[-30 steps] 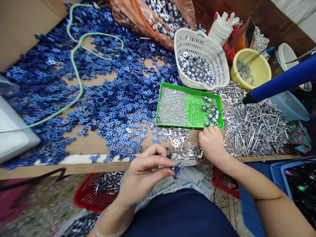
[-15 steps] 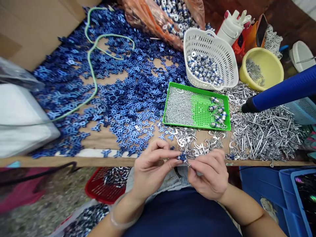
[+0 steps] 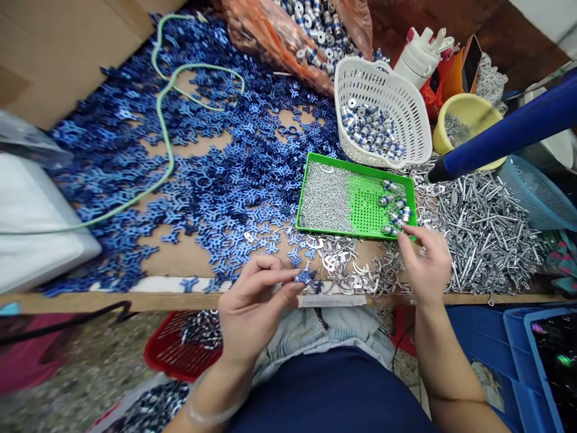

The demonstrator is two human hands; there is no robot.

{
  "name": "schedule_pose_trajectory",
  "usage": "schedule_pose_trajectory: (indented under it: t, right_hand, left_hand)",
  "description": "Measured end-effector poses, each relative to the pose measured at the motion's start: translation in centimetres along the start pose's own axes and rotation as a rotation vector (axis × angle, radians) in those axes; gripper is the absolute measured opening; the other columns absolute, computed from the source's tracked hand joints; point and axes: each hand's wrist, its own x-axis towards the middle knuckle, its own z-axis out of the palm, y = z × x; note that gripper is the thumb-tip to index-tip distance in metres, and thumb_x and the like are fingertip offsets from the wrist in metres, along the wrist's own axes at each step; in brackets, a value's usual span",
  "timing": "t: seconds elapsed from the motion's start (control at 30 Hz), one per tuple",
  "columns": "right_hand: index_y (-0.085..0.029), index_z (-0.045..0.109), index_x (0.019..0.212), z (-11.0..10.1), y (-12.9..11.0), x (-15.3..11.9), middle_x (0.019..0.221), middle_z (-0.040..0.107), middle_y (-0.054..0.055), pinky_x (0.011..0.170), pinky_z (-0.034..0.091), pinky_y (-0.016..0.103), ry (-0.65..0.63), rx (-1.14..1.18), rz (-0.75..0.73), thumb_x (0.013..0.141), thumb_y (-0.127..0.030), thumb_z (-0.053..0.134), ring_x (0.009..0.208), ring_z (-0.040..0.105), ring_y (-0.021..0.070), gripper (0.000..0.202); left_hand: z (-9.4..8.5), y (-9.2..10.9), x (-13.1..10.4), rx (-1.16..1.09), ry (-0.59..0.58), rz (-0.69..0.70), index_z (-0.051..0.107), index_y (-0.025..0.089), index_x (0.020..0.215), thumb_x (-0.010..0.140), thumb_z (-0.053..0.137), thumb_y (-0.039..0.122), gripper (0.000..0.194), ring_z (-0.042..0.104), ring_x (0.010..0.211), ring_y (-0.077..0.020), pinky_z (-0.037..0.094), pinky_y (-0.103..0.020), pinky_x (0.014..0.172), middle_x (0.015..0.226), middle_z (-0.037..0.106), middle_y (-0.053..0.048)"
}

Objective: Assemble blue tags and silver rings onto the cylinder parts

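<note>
A counter (image 3: 67, 304) with a wooden front edge spans the frame, its exposed top tan. At the upper right stands a reddish-brown surface (image 3: 491, 27), wall or panel, beside a whitish one (image 3: 543, 21) in the corner. Tan cardboard (image 3: 76, 48) fills the upper left; speckled greyish floor (image 3: 97, 349) shows lower left. Light is pale, fairly even.

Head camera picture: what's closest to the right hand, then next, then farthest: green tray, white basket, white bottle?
1. Green tray, near corner by the right hand.
2. White basket, just behind the tray.
3. White bottle, behind the basket.
</note>
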Motion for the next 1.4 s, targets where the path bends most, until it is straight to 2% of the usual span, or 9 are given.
schedule_pose_trajectory:
  t: [0.13,0.23,0.3,0.57,0.8,0.9,1.03,1.2,1.4]
  right_hand:
    - [-0.019,0.068,0.086,0.2,3.3,3.5,0.085,0.064,0.007,0.073,0.037,0.035,-0.199,-0.293,0.094,0.083,-0.030,0.054,0.083,0.050,0.0228,0.018]
    - [-0.019,0.069,0.083,0.7,4.0,5.1,0.082,0.061,0.009,0.072,0.033,0.036,-0.435,-0.523,0.073,0.081,-0.036,0.055,0.082,0.046,0.0251,0.022]
    - [-0.019,0.069,0.084,1.1,4.0,5.5,0.083,0.059,0.010,0.071,0.032,0.036,-0.518,-0.609,0.041,0.079,-0.037,0.056,0.082,0.045,0.0261,0.023]
    - [-0.019,0.068,0.086,1.4,4.8,5.6,0.083,0.059,0.009,0.073,0.034,0.036,-0.527,-0.570,0.023,0.078,-0.038,0.056,0.080,0.047,0.0254,0.024]
    - [-0.018,0.066,0.091,1.7,4.1,4.9,0.086,0.063,0.007,0.075,0.037,0.035,-0.395,-0.383,0.020,0.078,-0.039,0.057,0.082,0.050,0.0240,0.026]
    - [-0.018,0.066,0.094,1.7,3.2,4.6,0.090,0.064,0.009,0.075,0.037,0.037,-0.438,-0.394,0.004,0.080,-0.038,0.055,0.083,0.050,0.0254,0.027]
    - [-0.021,0.064,0.095,1.8,-0.3,3.7,0.090,0.064,0.006,0.076,0.038,0.036,-0.336,-0.182,-0.055,0.083,-0.034,0.054,0.087,0.051,0.0231,0.020]
    - [-0.020,0.064,0.088,3.3,-5.5,0.8,0.081,0.063,0.003,0.070,0.038,0.031,-0.593,0.089,-0.260,0.087,-0.020,0.050,0.079,0.049,0.0184,0.014]
    - [-0.017,0.064,0.098,5.0,-7.1,-2.3,0.084,0.059,0.007,0.069,0.040,0.030,-0.732,0.174,-0.399,0.088,-0.016,0.046,0.080,0.045,0.0187,0.021]
  left_hand:
    - [-0.6,-0.8,0.1,0.086,0.058,0.075,0.071,0.028,0.086,0.069,0.069,0.005,0.029,0.051,0.072,-0.0101,0.044,-0.021,0.058,0.077,0.053,0.001]
    - [-0.9,-1.3,-0.2,0.116,0.065,0.093,0.071,0.029,0.087,0.068,0.069,0.004,0.031,0.052,0.073,-0.0109,0.045,-0.023,0.059,0.077,0.054,0.001]
    - [-1.2,-1.6,-0.3,0.140,0.075,0.090,0.071,0.029,0.088,0.068,0.068,0.004,0.032,0.052,0.072,-0.0113,0.045,-0.023,0.058,0.076,0.054,0.000]
    - [-2.7,-2.2,-0.1,0.181,0.161,0.148,0.071,0.029,0.085,0.067,0.071,0.007,0.029,0.051,0.067,-0.0104,0.042,-0.022,0.053,0.073,0.055,0.001]
    - [-3.8,-2.4,-0.4,0.180,0.186,0.204,0.071,0.029,0.090,0.068,0.070,0.006,0.032,0.051,0.068,-0.0111,0.043,-0.024,0.056,0.074,0.055,0.000]
    - [-3.8,-2.5,-0.4,0.179,0.189,0.213,0.071,0.029,0.090,0.069,0.070,0.005,0.032,0.052,0.068,-0.0103,0.043,-0.023,0.055,0.074,0.054,0.001]
    - [-3.7,-2.7,-0.4,0.204,0.192,0.216,0.071,0.028,0.090,0.069,0.070,0.006,0.031,0.052,0.067,-0.0101,0.043,-0.022,0.054,0.074,0.055,0.001]
    - [-4.1,-3.0,-0.6,0.213,0.228,0.240,0.070,0.028,0.091,0.070,0.071,0.010,0.028,0.052,0.068,-0.0109,0.042,-0.024,0.056,0.074,0.055,0.001]
    - [-5.3,-3.3,-0.9,0.241,0.379,0.179,0.071,0.028,0.084,0.069,0.074,0.019,0.018,0.052,0.066,-0.0115,0.042,-0.026,0.058,0.072,0.055,0.001]
